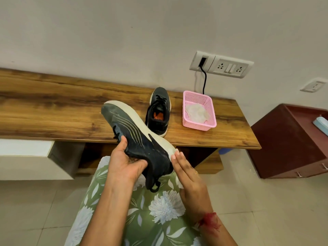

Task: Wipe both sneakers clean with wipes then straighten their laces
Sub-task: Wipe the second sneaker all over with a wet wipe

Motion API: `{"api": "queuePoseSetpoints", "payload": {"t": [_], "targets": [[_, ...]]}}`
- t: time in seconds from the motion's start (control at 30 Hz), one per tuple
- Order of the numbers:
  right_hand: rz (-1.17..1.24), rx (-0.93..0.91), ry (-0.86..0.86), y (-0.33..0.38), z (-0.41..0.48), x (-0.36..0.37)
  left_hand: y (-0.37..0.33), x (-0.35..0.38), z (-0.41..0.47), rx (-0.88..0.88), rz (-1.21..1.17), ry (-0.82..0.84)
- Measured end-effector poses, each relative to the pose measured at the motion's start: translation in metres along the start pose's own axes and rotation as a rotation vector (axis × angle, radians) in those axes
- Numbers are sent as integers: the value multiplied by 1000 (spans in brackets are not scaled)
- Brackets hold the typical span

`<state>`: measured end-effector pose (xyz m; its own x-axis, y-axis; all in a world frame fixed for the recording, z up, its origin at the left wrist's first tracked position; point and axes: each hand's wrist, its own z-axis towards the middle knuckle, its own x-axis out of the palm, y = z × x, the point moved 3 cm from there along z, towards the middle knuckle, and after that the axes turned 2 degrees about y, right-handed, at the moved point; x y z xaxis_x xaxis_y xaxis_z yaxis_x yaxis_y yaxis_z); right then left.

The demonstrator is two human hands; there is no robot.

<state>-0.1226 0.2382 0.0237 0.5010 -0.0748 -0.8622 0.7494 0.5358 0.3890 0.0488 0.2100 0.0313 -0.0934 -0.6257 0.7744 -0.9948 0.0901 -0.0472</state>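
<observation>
My left hand (126, 161) grips a black sneaker (140, 141) by its collar and holds it in the air on its side, toe pointing up and to the left, above my lap. Its white sole (136, 118) faces right. My right hand (188, 173) lies flat against the heel end of the sole, and a bit of white wipe (178, 181) shows under the palm. The second black sneaker (158, 112) stands upright on the wooden shelf (53, 110), toe toward the wall, laces loose. A pink basket (211, 110) to its right holds crumpled white wipes (196, 112).
A black cable (205, 80) runs from a wall socket plate (221, 64) down behind the basket. A dark red cabinet (287, 139) stands to the right of the shelf. My lap in a green floral dress (150, 210) is below the held sneaker.
</observation>
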Motion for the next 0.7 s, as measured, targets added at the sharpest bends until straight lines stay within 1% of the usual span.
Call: {"api": "queuePoseSetpoints", "payload": {"t": [0.1,0.2,0.23,0.27,0.3,0.37,0.4,0.47,0.57,0.63,0.7], "targets": [[50,8,-47,-2,-11,-5,-2,1,-2,42,33,-9],[171,67,-218,8,8,-26,-5,0,-2,83,65,-9],[186,74,-236,12,22,-29,-4,0,-2,81,66,-1],[187,74,-209,14,36,-28,-2,2,-3,71,66,11],[182,63,-145,15,50,-26,0,4,-4,54,66,26],[130,-15,-10,14,61,-16,4,7,-6,28,57,49],[93,-46,25,12,57,-12,3,7,-7,29,55,52],[53,-36,16,10,39,-8,-1,6,-8,47,57,57],[55,0,5,5,10,1,-2,3,-6,63,83,49],[100,45,1,0,-2,6,0,0,-3,51,109,22],[204,141,-75,-1,-5,3,4,1,-3,41,153,1]]}}
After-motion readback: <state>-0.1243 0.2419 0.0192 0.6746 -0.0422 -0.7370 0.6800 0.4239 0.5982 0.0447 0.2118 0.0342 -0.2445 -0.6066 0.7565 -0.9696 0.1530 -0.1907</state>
